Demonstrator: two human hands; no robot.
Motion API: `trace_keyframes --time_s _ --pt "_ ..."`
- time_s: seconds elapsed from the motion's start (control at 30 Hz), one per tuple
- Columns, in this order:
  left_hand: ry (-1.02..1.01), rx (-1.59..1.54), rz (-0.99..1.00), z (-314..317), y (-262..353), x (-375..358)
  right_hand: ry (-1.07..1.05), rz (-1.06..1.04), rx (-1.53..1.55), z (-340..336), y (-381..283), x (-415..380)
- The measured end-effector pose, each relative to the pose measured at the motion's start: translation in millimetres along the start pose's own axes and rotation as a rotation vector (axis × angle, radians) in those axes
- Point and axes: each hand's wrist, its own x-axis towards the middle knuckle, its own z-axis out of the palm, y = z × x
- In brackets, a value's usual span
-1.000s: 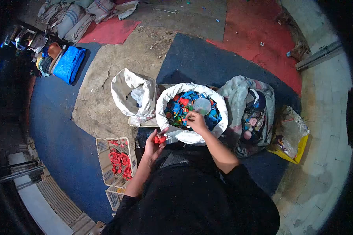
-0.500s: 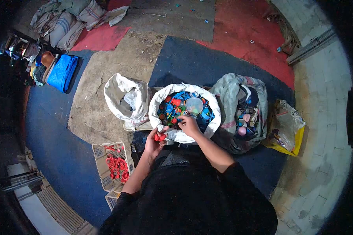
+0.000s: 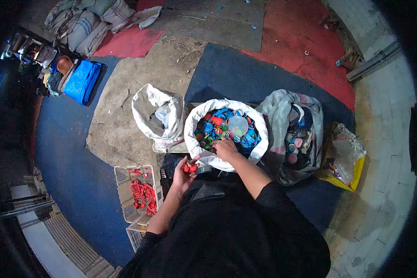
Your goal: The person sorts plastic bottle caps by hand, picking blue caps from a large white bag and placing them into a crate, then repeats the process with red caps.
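A white sack (image 3: pixel 193 143) with a rolled rim stands in front of me, filled with blue, red and green plastic caps (image 3: pixel 212 125) and a round translucent lid (image 3: pixel 237 126). My left hand (image 3: pixel 184 176) is at the sack's near left edge, its fingers closed around red caps (image 3: pixel 190 168). Inside the near part of the sack, my right hand (image 3: pixel 225 149) reaches into the caps with its fingers together. What its fingertips hold, if anything, is too small to make out.
Left of the full sack is another white sack (image 3: pixel 143 116) with clear plastic inside. A crate (image 3: pixel 125 204) holds red pieces at lower left. On the right are a grey-green sack (image 3: pixel 275 111) of mixed items and a yellow bag (image 3: pixel 356 173). A blue folded tarp (image 3: pixel 82 82) lies upper left.
The whole view has shifted, so the sacks and crate appear slightly further right. My right hand has moved slightly within the caps. My left hand still holds the red caps.
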Motion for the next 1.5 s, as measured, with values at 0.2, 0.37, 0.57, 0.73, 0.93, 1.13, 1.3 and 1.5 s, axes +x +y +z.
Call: trace_keyframes --time_s 0.2,0.37,0.57,0.73,0.93,1.13,1.3,1.5 --pt "-0.010 0.020 0.004 3 -1 -2 0.303 0.186 0.354 -28 -4 -17" --pt "-0.031 0.014 -0.002 4 -5 7 0.390 0.353 0.759 -34 5 -39" --pt "-0.104 0.035 -0.061 24 -8 24 0.231 0.387 2.016 -63 7 -67" --pt "-0.148 0.092 -0.134 44 -14 42 0.230 0.289 2.332 -109 -12 -82" --pt "-0.235 0.002 -0.207 76 -27 48 0.352 0.407 2.392 -106 -9 -87" --pt "-0.213 -0.081 -0.255 92 -35 53 0.547 0.409 1.828 -119 -21 -82" --pt "-0.125 0.026 -0.229 96 -38 61 0.509 0.092 0.830 -143 -45 -84" --pt "-0.090 -0.050 -0.173 62 -38 86 0.468 -0.251 0.500 -138 -49 -73"
